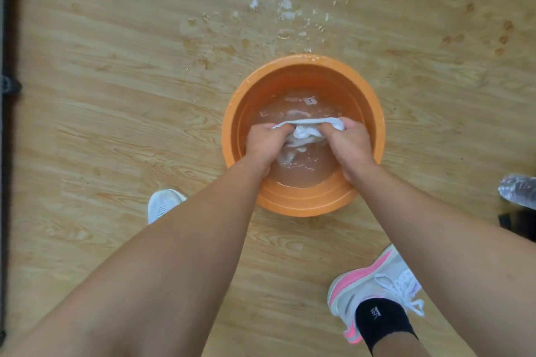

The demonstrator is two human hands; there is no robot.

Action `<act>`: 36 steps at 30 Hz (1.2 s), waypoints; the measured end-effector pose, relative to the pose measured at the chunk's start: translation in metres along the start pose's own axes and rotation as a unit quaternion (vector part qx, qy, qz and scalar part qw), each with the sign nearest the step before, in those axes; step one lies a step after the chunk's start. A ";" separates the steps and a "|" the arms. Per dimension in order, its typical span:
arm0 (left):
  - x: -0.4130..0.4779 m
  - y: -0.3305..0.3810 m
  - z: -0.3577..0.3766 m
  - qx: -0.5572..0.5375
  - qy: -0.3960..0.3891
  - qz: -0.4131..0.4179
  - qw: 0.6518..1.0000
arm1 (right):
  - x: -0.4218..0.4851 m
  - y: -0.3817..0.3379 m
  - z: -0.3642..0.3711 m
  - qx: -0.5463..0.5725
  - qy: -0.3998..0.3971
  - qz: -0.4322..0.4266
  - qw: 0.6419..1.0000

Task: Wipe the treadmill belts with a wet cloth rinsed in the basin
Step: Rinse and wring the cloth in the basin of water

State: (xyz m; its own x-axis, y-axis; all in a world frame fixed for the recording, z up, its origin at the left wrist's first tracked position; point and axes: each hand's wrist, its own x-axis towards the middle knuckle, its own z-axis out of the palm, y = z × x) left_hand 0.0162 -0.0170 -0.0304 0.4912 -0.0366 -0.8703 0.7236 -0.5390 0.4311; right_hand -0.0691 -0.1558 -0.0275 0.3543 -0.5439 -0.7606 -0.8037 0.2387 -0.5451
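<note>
Both hands, left hand and right hand, are gripping the cloth, fingers clamped, rinsing in the basin; wringing likely next.

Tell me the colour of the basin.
Orange; the basin shows best in the head view.

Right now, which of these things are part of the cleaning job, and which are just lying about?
In the job: orange basin, white cloth, left hand and right hand, both gripping it.
Lying about: plastic bottle, water splashes.
</note>
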 end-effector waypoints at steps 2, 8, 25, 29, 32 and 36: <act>0.007 -0.004 0.002 -0.045 -0.001 -0.014 0.999 | 0.001 0.007 0.003 0.025 -0.026 -0.001 0.999; 0.016 -0.021 0.009 -0.064 0.022 0.019 0.998 | 0.025 0.015 0.017 -0.133 0.059 -0.053 0.988; -0.034 0.007 0.023 -0.182 -0.064 -0.070 0.979 | 0.004 -0.024 0.054 -0.014 0.026 -0.016 0.999; -0.036 0.012 0.005 -0.043 0.017 0.023 0.999 | 0.023 -0.022 0.050 -0.067 0.024 -0.002 0.997; -0.016 0.010 -0.004 0.045 0.074 0.034 0.996 | 0.042 -0.011 0.035 -0.134 0.048 0.011 0.990; 0.005 -0.007 0.005 0.049 0.089 0.026 0.994 | 0.041 -0.001 0.038 -0.116 0.109 0.003 0.987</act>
State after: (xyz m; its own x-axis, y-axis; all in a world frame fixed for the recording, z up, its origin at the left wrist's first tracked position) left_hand 0.0114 -0.0172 -0.0391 0.6109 0.0783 -0.7878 0.6483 -0.6206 0.4411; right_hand -0.0359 -0.1474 -0.0716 0.2589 -0.7089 -0.6561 -0.9023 0.0648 -0.4261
